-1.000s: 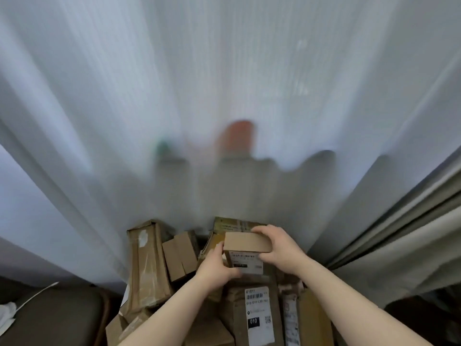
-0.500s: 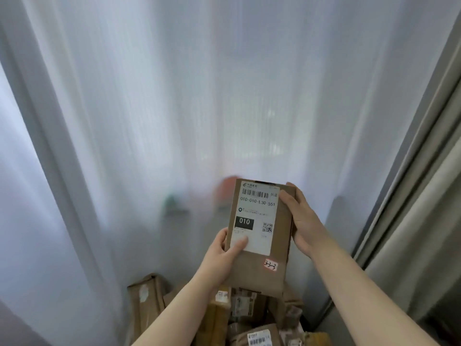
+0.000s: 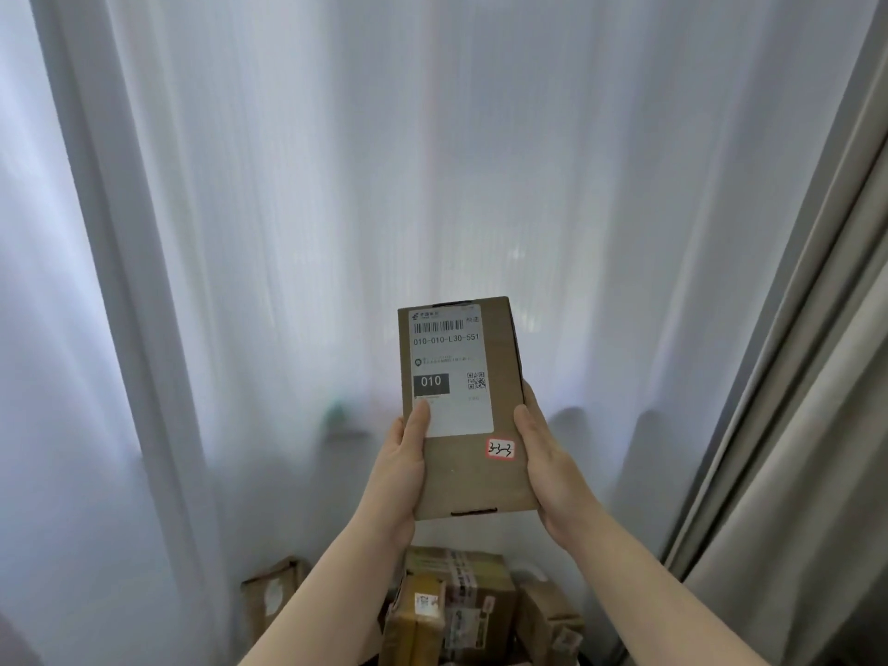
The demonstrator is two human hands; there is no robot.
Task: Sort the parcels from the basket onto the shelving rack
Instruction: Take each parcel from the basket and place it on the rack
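White sheer curtain (image 3: 336, 185) | grey drape (image 3: 793, 473) right | left hand (image 3: 399, 473), right hand (image 3: 548, 463) grip parcel (image 3: 475, 478)

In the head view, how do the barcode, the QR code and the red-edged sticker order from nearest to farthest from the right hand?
1. The red-edged sticker: low on the parcel, just beside the thumb of the right hand.
2. The QR code: higher, at the right side of the white label.
3. The barcode: at the label's top, farthest.

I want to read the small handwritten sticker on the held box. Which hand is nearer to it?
Right. The right hand grips the box edge just beside the sticker; the left hand holds the opposite edge, its thumb on the white label.
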